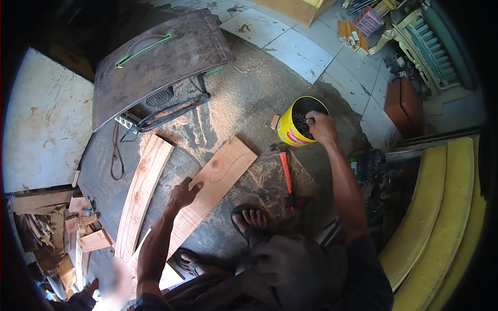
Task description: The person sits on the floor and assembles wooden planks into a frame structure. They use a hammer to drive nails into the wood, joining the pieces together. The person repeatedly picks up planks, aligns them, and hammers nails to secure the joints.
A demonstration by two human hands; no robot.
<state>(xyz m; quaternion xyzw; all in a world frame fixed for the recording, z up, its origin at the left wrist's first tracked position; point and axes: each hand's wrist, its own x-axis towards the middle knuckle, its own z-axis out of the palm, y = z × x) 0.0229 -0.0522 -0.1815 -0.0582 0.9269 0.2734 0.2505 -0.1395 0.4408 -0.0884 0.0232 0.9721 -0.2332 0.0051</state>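
Note:
My left hand (185,194) grips the left edge of a light wooden plank (220,171), thumb on its top face; the plank slants across the floor and bears drawn pencil lines. My right hand (321,127) reaches into a yellow bucket (286,132) holding many dark nails (301,124). Its fingers are curled closed among them, and what they pinch is too small to make out. Just below the bucket lies a hammer (286,176) with an orange handle. A second, curved plank (142,192) rests left of my left hand.
A metal-topped table saw (171,62) with a cable stands at the upper left. Offcuts (96,239) pile up at lower left, near another person (111,282). Long yellow curved pieces (425,217) lean at right. Sawdust covers part of the floor; my sandalled feet (251,220) are close to the plank.

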